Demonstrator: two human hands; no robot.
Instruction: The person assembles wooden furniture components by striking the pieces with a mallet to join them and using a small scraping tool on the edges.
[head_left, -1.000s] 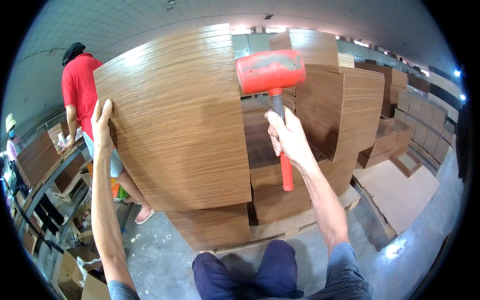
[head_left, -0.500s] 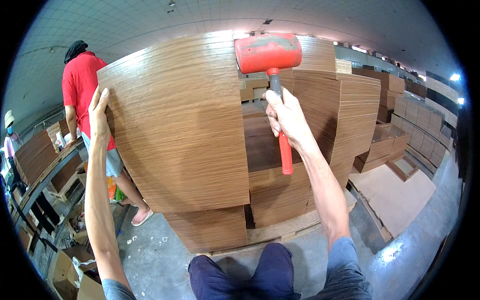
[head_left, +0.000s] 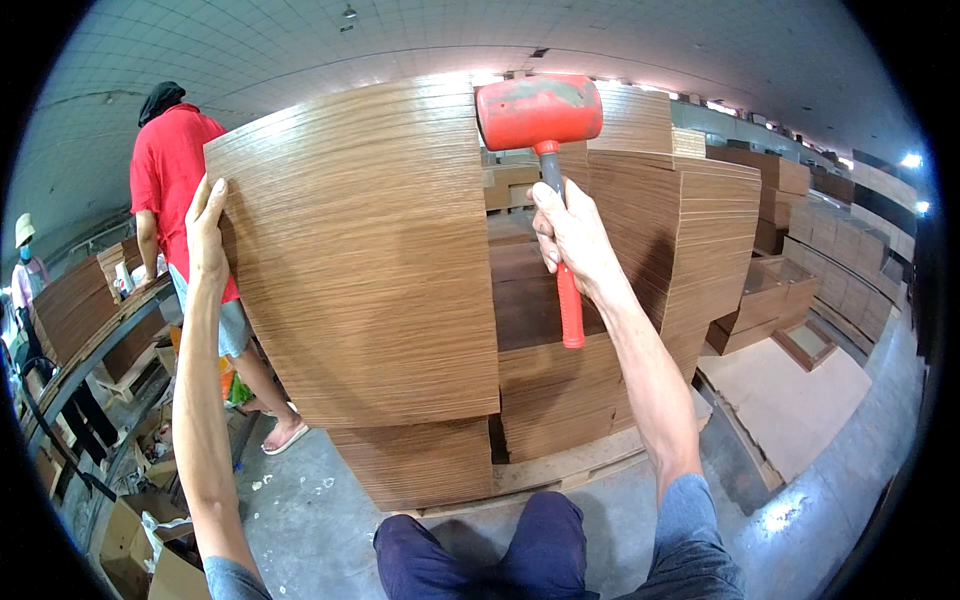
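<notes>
L hand (head_left: pixel 208 240): fingers extended, nearly straight, laid along L edge of upper stack (head_left: pixel 360 260) of wood-grain boards; not closed round anything. Pressure: can't tell. R hand (head_left: pixel 572 235): fingers wrapped round grip of red mallet (head_left: pixel 540 112). Mallet upright, head beside upper R edge of same stack; contact or small gap, can't tell.

Step in hand (judged): L bracing 1 side, R w/ mallet at the other. Next move prob. calls for firm L support & striking face kept square to board edges.

Counts: hands 2; mallet 1; upper stack 1, on lower stack (head_left: pixel 410 465) 1, on pallet (head_left: pixel 570 473). Boards per stack: too fine to count. R side: 1 small frame (head_left: pixel 793 349) on 1 pale sheet (head_left: pixel 780 410). Co-workers 2: red shirt (head_left: pixel 185 190) near L, pale hat (head_left: pixel 25 228) far L.
</notes>
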